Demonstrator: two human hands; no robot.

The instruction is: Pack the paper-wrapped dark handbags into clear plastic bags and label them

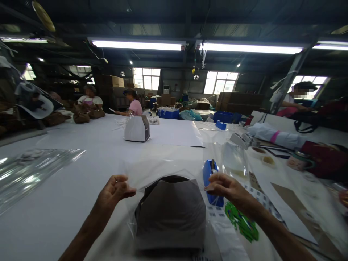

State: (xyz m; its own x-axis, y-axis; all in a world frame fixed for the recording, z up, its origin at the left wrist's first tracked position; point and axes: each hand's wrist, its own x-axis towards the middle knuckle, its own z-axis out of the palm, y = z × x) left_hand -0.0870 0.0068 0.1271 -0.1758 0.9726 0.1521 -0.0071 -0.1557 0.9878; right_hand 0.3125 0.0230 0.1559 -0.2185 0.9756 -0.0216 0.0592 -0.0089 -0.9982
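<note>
In front of me a dark handbag (171, 214), wrapped in grey-brown sheet, stands inside a clear plastic bag (130, 224). My left hand (115, 190) pinches the bag's upper edge on the left, its fingers closed. On the other side, my right hand (224, 188) has thumb and fingers pressed together on the same clear film. Just behind the right fingers is a blue tape dispenser (208, 174), partly covered by that hand. A green printed item (241, 223) lies under the right forearm.
Farther up the white table (103, 170) stands another wrapped handbag (136, 128). Flat clear plastic bags (35, 170) lie at the left. A mug (297, 159), papers and a second blue dispenser (220, 125) are on the right. People sit at the far side near brown handbags (81, 114).
</note>
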